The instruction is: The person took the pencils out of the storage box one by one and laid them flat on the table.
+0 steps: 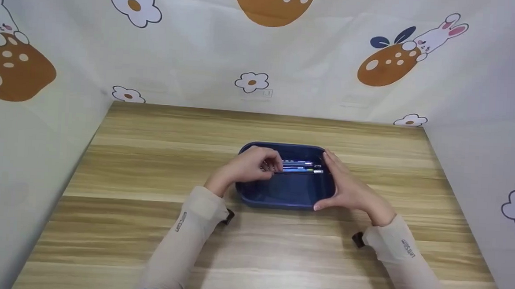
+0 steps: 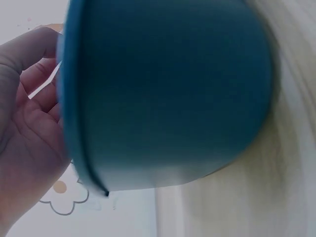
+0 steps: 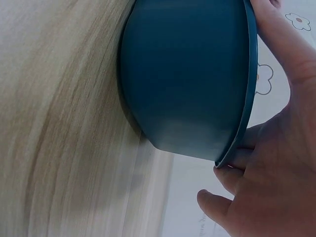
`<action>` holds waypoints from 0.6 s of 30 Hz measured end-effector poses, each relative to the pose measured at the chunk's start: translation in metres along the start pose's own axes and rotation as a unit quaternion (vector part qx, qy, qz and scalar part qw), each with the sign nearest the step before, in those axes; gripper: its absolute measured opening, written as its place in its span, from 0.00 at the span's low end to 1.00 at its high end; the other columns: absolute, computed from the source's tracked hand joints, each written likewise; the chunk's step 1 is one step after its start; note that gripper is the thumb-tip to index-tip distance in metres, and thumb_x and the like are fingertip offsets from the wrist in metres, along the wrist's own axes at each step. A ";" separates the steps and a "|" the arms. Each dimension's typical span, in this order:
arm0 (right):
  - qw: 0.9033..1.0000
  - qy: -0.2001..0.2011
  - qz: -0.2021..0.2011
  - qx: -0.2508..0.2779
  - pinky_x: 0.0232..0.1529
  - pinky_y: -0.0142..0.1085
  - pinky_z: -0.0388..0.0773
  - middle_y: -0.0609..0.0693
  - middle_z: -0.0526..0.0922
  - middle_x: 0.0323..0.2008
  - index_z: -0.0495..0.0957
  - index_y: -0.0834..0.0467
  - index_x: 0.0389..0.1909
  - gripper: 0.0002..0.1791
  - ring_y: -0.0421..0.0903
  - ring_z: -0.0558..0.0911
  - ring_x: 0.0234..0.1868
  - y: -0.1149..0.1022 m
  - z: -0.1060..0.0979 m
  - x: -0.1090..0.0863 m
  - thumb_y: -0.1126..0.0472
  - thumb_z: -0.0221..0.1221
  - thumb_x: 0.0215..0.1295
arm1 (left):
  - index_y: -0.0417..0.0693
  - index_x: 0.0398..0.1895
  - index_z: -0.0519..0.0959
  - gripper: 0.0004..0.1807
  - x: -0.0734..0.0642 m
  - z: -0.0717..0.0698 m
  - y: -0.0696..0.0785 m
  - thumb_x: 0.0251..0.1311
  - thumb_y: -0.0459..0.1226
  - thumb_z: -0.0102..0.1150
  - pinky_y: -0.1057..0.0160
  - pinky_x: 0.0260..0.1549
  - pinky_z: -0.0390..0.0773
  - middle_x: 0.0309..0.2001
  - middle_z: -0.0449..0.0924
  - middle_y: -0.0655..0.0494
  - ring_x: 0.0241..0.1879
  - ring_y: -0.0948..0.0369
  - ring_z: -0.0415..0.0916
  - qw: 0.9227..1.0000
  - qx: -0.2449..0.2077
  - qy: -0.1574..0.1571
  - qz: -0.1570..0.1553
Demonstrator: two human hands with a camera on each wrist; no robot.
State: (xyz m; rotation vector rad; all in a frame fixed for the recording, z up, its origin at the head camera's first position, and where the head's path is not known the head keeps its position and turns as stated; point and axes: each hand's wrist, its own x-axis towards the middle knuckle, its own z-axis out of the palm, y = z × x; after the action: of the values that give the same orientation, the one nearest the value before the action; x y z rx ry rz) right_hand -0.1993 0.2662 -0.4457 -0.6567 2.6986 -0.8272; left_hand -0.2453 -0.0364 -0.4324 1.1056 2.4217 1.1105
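A smooth, round-cornered blue tub (image 1: 288, 192) sits on the wood-grained table (image 1: 150, 165), slim pencils (image 1: 298, 169) lying inside. The left hand (image 1: 252, 164) has its fingers curled round the pencils; the right hand (image 1: 352, 191) clasps the tub's rimmed end. The right sleeve (image 1: 409, 267) (plain beige) seems to read "Let'sSlim".

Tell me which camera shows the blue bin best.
The head view: it shows the blue bin uncropped, inside included, though partly covered. The left wrist view shows only its outside, blurred and cropped; the right wrist view, its outside more sharply, also cropped.
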 end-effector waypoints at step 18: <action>1.000 -0.020 0.013 -0.005 0.78 0.57 0.44 0.62 0.36 0.80 0.37 0.66 0.78 0.79 0.60 0.39 0.81 -0.003 -0.003 -0.001 0.39 0.79 0.35 | 0.39 0.42 0.81 0.11 -0.011 -0.015 0.011 0.57 0.26 0.55 0.63 0.44 0.81 0.42 0.84 0.47 0.40 0.58 0.79 0.999 -0.027 0.001 -0.020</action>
State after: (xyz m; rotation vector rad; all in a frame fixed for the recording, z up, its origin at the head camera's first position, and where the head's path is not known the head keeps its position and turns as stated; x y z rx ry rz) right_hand -0.1987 0.2659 -0.4422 -0.6323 2.6704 -0.7862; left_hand -0.2393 -0.0478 -0.4151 1.0357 2.3895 1.1592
